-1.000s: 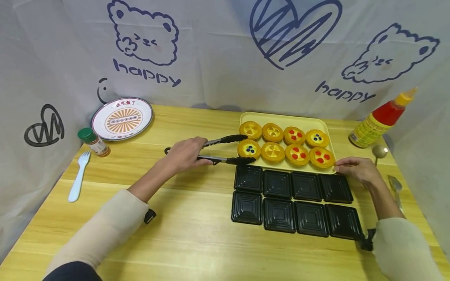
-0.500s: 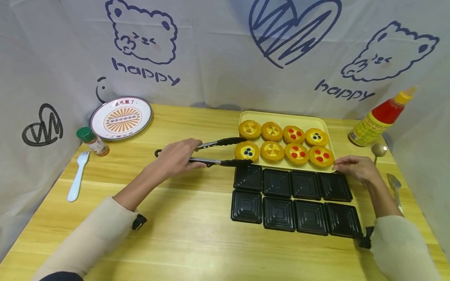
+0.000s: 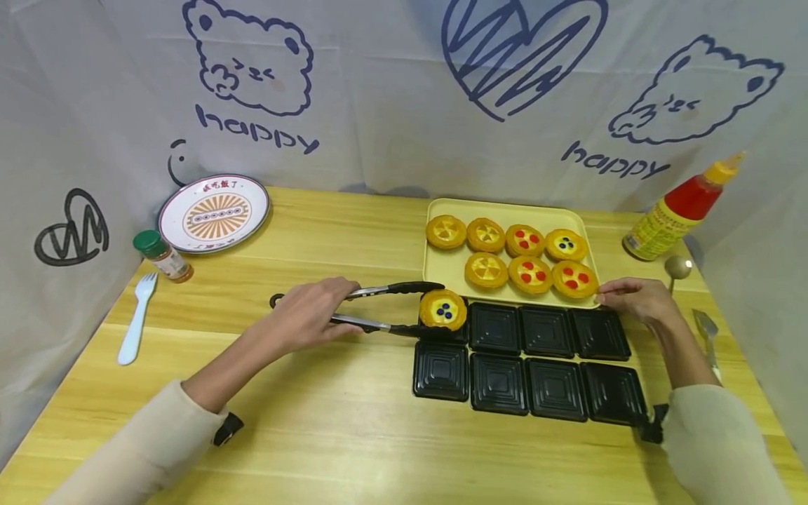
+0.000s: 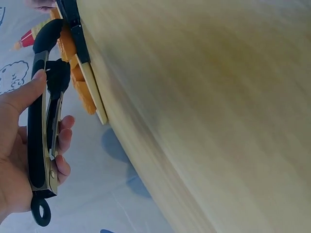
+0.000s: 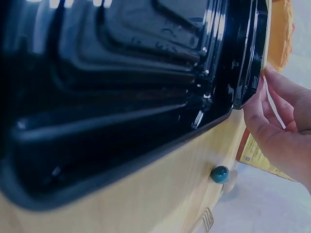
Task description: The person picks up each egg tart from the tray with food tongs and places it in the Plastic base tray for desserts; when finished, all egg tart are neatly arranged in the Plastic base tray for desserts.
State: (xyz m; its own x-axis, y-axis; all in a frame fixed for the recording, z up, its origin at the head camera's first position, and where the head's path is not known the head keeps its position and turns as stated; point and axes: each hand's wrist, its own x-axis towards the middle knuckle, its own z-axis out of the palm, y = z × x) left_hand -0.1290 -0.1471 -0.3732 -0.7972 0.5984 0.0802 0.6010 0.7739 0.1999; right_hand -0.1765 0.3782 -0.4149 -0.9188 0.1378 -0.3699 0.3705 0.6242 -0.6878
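At a pale wooden table (image 3: 315, 435), a person's left hand (image 3: 309, 319) is squeezing a pair of black-tipped metal tongs (image 3: 385, 308) around a round golden tart topped with blue berries (image 3: 443, 309), which is hanging over the back-left cell of a black plastic tray of eight square compartments (image 3: 530, 361); whether the tart is already touching the cell is hard to tell from the head view. The right hand (image 3: 634, 300) is pinching the near right corner of a pale yellow rectangular serving tray (image 3: 442, 270), fingers curled on its rim. Judged from the layout, the work is only beginning: seven tarts are remaining on the yellow tray, and the other seven black cells are standing unfilled. Compared with a second ago, the berry tart is no longer sitting in the front row of the yellow tray, where the tongs were closing around it; it is now clear of that tray's near edge. Around the scene are lying a patterned round plate (image 3: 214, 214), a green-capped spice jar (image 3: 160, 256), a white plastic fork (image 3: 134, 319) and a red-and-yellow sauce bottle (image 3: 678, 210).
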